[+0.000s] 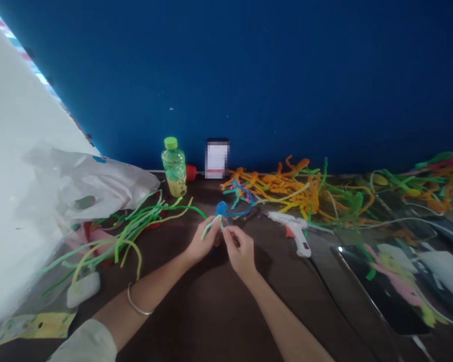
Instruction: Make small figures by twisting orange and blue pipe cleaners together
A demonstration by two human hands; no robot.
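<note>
Over the middle of the dark table, my left hand (203, 243) is closed around a small pipe-cleaner figure (221, 208) with a coiled blue top. Pale green pipe-cleaner ends hang from it, and a blue strand curves off to the right. My right hand (240, 250) pinches one of the pale green ends between thumb and fingertips. The part of the figure inside my left fingers is hidden. Just right of my hands lies a white hot glue gun (295, 230) with an orange trigger.
Loose green pipe cleaners (136, 229) lie on the left beside a plastic bag (109, 183). A green-capped bottle (174, 168) stands at the back. Orange pipe-cleaner pieces (283, 183) are heaped back right. A dark tablet (385, 291) and a white block (83, 289) flank the front.
</note>
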